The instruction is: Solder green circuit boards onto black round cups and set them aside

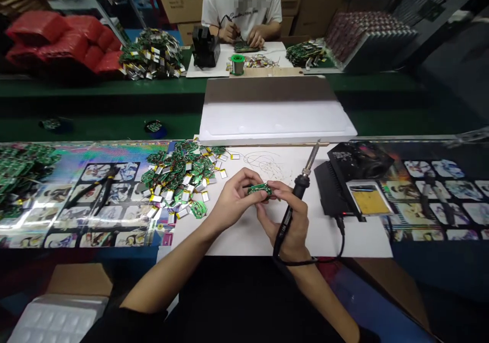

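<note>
Between the thumb and fingers of my left hand point(240, 195) is a small green circuit board point(256, 189), held above the white work surface. My right hand point(292, 221) grips a soldering iron point(290, 208), its metal tip pointing up and away from the board. The fingertips of that same hand touch the board's right end. From the iron's lower end a black cord point(340, 241) loops to a black soldering station point(333, 188) on the right. Left of my hands lies a heap of circuit boards with small silver batteries point(183, 180).
Thin wires point(263, 162) lie beyond my hands. A tray with a yellow sponge point(369, 200) adjoins the station. Pliers point(97, 190) rest at left, near more boards point(23, 175). A white foam slab point(275, 109) stands ahead; across the bench a person point(244, 22) handles boards beside a solder spool point(237, 65).
</note>
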